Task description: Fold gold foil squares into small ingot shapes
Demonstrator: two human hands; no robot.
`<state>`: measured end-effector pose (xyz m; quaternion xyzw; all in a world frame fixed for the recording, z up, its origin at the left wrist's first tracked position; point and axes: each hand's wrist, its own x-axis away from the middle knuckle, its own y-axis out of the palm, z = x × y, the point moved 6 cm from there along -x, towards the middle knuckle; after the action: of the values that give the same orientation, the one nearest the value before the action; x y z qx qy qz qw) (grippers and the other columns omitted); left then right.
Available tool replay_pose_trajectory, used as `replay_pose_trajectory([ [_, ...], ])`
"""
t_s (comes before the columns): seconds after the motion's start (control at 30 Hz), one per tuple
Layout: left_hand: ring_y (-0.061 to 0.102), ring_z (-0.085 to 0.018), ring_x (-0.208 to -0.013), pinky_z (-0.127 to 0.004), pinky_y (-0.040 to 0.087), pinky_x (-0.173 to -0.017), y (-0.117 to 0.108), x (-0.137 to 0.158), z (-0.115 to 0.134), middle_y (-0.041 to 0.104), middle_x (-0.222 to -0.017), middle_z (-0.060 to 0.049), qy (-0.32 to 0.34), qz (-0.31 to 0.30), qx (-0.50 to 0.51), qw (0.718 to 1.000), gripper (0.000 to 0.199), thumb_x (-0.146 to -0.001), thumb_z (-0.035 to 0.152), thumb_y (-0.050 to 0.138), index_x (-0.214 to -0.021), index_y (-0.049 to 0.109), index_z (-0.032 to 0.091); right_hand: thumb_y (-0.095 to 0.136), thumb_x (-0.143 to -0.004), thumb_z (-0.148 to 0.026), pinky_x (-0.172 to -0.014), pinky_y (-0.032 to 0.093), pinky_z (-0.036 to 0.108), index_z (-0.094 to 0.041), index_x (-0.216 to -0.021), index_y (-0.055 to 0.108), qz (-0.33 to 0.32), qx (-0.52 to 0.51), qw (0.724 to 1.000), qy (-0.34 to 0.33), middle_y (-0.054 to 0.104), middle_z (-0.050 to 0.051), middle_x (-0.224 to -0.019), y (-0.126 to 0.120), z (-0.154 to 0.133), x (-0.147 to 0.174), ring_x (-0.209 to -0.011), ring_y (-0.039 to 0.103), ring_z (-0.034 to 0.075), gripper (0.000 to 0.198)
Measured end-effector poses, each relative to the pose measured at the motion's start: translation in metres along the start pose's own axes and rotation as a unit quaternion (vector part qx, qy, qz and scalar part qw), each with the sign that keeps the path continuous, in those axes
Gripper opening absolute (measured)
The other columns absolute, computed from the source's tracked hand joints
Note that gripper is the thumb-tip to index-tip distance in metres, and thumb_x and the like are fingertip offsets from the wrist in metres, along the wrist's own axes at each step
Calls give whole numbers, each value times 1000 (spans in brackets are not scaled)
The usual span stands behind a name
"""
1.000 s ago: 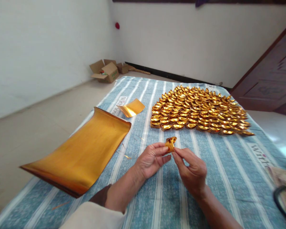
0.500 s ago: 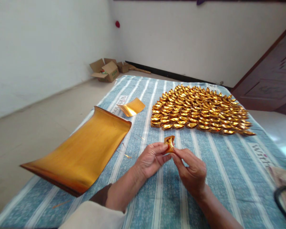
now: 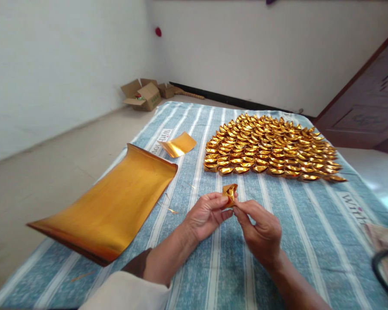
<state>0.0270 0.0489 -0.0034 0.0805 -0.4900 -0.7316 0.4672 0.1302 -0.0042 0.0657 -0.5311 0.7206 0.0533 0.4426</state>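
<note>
A small folded piece of shiny gold paper (image 3: 229,192) is held up over the striped cloth. My left hand (image 3: 207,215) grips its left side between thumb and fingers. With thumb and forefinger, my right hand (image 3: 260,228) pinches its lower right corner. Fingertips cover part of the folds. Beyond my hands, to the right, many folded gold paper ingots (image 3: 271,146) stand in close rows. To the left lies a large curled stack of gold paper sheets (image 3: 116,202). A smaller gold sheet (image 3: 179,145) rests between that stack and the ingots.
A blue and white striped cloth (image 3: 194,267) covers the table. Thin gold scraps (image 3: 173,211) lie near my left forearm. Something with a black loop handle (image 3: 381,271) sits at the right edge. Open cardboard boxes (image 3: 145,97) stand on the floor by the wall.
My right fingers have shifted slightly down and right at the corner of the folded paper, which has turned a little. My left hand keeps its grip.
</note>
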Motion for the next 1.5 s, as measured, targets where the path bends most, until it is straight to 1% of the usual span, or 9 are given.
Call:
replay_pose_trajectory([
  [0.1,65,-14,-78,-24,51,-73,-2,0,0,72,-82,-6,5,18,-1,1000,16,-61,13,82,-71,70,10,57,-86,-9,-59,54,24,-17,-102,69,4,7,1000,4,70,4,-77,0,1,1,-65,66,13,21],
  [0.17,65,-13,-76,-24,51,-72,-4,0,0,72,-81,-5,9,25,-1,1000,15,-61,13,82,-69,69,10,56,-87,-10,-60,54,24,-18,-104,68,4,12,1000,5,70,4,-78,1,1,1,-66,66,14,22],
  [0.33,65,-13,-74,-24,50,-71,-7,0,-1,71,-79,-5,7,40,-7,999,16,-61,13,82,-65,67,11,54,-88,-11,-59,54,25,-18,-99,70,4,3,1000,0,68,3,-71,3,2,2,-64,66,14,21],
  [0.6,65,-14,-78,-25,50,-74,-4,-1,-1,72,-84,-6,5,24,-16,1000,15,-61,12,82,-70,70,10,55,-88,-12,-57,54,25,-20,-96,70,-8,-9,1000,11,71,3,-75,2,6,2,-63,66,14,19],
  [0.8,64,-13,-79,-23,49,-71,-3,0,-2,72,-86,-6,7,23,-26,999,18,-60,16,83,-71,70,10,58,-87,-13,-60,54,24,-20,-92,70,0,-12,1000,29,72,2,-76,0,9,2,-65,67,14,14],
  [0.97,64,-13,-79,-23,49,-70,-2,1,-1,72,-88,-7,2,20,-32,999,17,-61,17,83,-70,71,10,57,-87,-14,-61,54,25,-22,-93,70,-21,-22,998,51,72,1,-77,0,14,3,-67,68,15,16],
  [1.07,64,-13,-79,-22,49,-68,-2,1,-2,72,-88,-8,-2,29,-30,999,17,-64,16,81,-77,72,10,57,-87,-15,-61,54,26,-22,-94,71,-26,-25,998,60,72,1,-77,1,17,3,-69,68,15,17],
  [1.23,65,-14,-80,-22,51,-71,-7,0,-3,72,-89,-8,-5,55,1,998,15,-71,14,75,-86,72,9,57,-87,-15,-62,54,26,-22,-92,70,-30,-23,998,58,71,1,-77,4,19,5,-68,67,14,16],
  [1.5,65,-15,-82,-24,52,-73,-5,0,-2,72,-92,-10,3,38,17,999,13,-76,11,68,-88,72,7,57,-87,-14,-62,54,25,-21,-89,69,-33,-28,997,58,71,1,-76,5,18,5,-67,67,14,14],
])
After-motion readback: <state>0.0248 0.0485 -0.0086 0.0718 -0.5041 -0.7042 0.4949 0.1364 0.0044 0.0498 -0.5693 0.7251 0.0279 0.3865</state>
